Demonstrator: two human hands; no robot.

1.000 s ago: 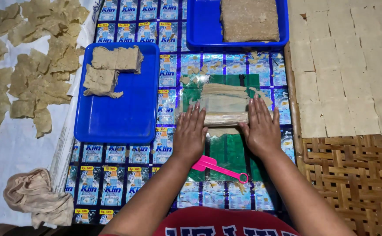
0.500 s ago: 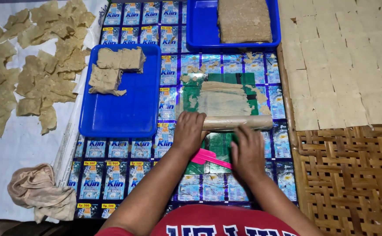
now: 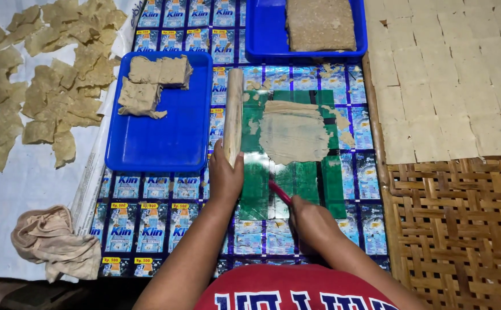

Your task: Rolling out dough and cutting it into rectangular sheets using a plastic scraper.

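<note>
A thin flattened sheet of beige dough (image 3: 294, 131) lies on a green plastic sheet (image 3: 308, 178) spread over a mat of blue printed sachets. My left hand (image 3: 226, 175) grips the near end of a wooden rolling pin (image 3: 233, 112), which lies lengthwise along the green sheet's left edge, beside the dough. My right hand (image 3: 311, 221) is closed on the handle of a pink tool (image 3: 280, 192) at the near edge of the green sheet; its working end is hidden.
A blue tray (image 3: 153, 143) on the left holds two stacks of dough pieces (image 3: 153, 80). A second blue tray (image 3: 262, 34) at the back holds a brown block (image 3: 320, 23). Cut squares (image 3: 451, 74) cover the woven mat on the right. Dried pieces (image 3: 44, 86) and a crumpled cloth (image 3: 52, 241) lie left.
The rolling pin went from lying crosswise on the dough to lengthwise at the left, now held by my left hand only. My right hand left the pin and picked up the pink tool.
</note>
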